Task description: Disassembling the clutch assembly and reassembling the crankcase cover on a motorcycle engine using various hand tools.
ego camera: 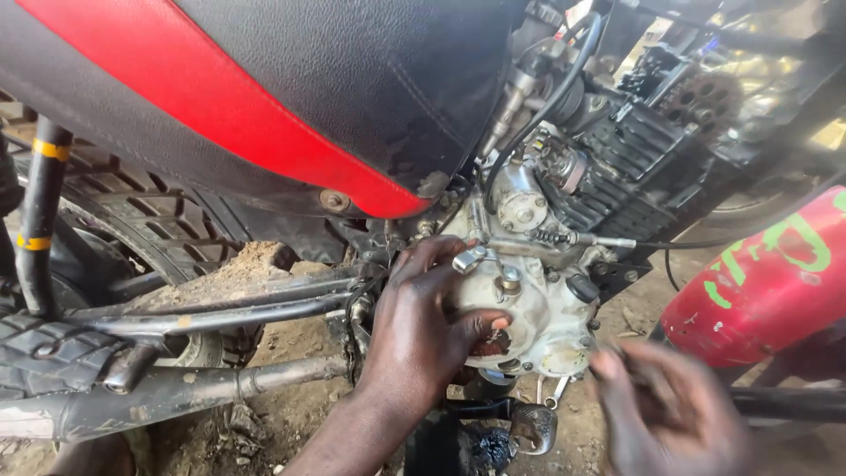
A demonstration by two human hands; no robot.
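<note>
Left hand [423, 326]: fingers spread wide, flat on the rounded, dull cast-metal engine cover [538, 317]. Right hand [665, 410]: at 5 o'clock, blurred, finger state cannot be told. Glossy red-and-black seat [264, 88] at 11 o'clock.

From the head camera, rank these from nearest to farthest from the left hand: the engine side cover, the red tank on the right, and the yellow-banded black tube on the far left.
1. Engine side cover: under the left hand, touching.
2. Red tank: off to the right.
3. Yellow-banded black tube: far left edge.
</note>
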